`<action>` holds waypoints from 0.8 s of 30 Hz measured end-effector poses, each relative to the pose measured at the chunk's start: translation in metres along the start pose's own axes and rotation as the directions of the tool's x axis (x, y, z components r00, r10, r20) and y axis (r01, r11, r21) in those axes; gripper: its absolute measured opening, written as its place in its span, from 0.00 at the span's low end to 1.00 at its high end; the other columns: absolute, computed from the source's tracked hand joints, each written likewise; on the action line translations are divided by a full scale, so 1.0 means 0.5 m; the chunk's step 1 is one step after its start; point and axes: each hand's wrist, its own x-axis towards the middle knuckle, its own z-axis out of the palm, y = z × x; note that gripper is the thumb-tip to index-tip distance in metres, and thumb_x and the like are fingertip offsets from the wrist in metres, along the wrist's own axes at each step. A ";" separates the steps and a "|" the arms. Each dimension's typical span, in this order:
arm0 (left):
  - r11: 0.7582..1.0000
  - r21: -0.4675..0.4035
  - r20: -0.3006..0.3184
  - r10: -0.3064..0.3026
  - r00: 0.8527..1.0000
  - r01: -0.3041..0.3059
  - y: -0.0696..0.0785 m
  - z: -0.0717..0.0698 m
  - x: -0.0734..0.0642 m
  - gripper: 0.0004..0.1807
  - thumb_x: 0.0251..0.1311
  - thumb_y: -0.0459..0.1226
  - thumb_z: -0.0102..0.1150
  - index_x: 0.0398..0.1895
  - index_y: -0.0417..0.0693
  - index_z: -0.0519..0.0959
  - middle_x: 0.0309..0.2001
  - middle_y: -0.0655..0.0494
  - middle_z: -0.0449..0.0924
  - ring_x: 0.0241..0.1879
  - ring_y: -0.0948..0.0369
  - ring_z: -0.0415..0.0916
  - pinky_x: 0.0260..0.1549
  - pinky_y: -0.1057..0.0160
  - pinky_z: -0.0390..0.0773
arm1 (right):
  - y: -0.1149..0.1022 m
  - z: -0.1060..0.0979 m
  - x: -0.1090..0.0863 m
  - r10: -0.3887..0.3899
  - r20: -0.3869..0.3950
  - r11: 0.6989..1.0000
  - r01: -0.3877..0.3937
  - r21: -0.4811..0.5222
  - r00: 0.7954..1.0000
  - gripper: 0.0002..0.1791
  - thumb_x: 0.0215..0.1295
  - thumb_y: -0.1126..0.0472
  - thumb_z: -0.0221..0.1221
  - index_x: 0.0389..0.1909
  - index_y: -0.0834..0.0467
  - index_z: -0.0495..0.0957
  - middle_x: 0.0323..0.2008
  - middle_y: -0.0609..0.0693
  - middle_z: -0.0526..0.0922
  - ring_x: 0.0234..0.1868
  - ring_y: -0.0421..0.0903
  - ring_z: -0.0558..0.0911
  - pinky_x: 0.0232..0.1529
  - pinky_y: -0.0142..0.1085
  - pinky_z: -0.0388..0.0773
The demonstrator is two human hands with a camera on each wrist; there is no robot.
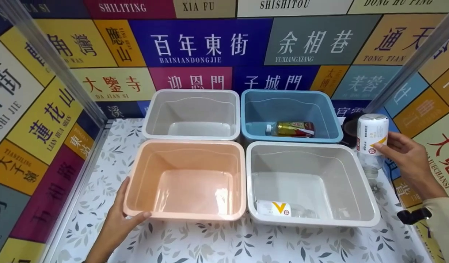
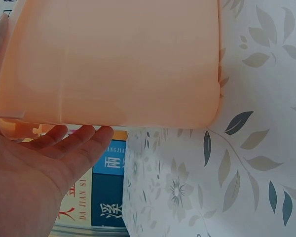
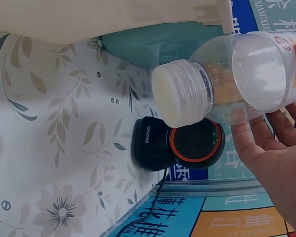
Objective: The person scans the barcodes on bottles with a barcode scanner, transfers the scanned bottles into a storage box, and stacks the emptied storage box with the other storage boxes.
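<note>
My left hand [image 1: 116, 221] rests at the near left corner of the peach plastic bin [image 1: 189, 216], thumb along the front rim. In the left wrist view its straight fingers [image 2: 91, 140] touch the bin's outer wall. At the right, my right hand [image 1: 410, 160] grips a clear plastic bottle [image 1: 372, 135] with a white label, upside down beside the near right bin. Its white cap [image 3: 180, 94] shows in the right wrist view. A similar white-labelled bottle [image 1: 273, 208] lies inside the near light grey bin [image 1: 314, 221].
Behind stand another grey bin [image 1: 191, 138] and a blue bin [image 1: 292, 140] holding a bottle with a yellow-and-red label [image 1: 295, 129]. A black device with an orange ring [image 3: 196, 145] sits at the right, trailing a cable. Printed panels [image 1: 198, 42] enclose the leaf-patterned tabletop [image 1: 195, 243].
</note>
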 end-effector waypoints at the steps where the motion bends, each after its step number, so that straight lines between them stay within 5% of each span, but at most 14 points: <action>1: 1.000 0.000 -0.001 -0.003 1.000 0.003 0.000 0.000 0.000 0.67 0.62 0.30 0.80 0.93 0.61 0.42 0.88 0.39 0.51 0.73 0.40 0.70 0.58 0.74 0.77 | 0.001 -0.001 -0.001 0.006 0.000 1.000 -0.006 -0.005 1.000 0.33 0.79 0.61 0.68 0.80 0.58 0.72 0.58 0.27 0.79 0.59 0.29 0.79 0.53 0.17 0.77; 24: 1.000 0.016 0.001 -0.026 1.000 0.026 0.005 -0.001 0.001 0.67 0.62 0.31 0.80 0.93 0.62 0.42 0.88 0.38 0.50 0.73 0.39 0.69 0.57 0.74 0.78 | 0.042 0.029 -0.006 -0.029 -0.004 0.997 0.029 -0.071 1.000 0.35 0.75 0.59 0.72 0.79 0.60 0.73 0.55 0.25 0.80 0.55 0.28 0.79 0.48 0.17 0.78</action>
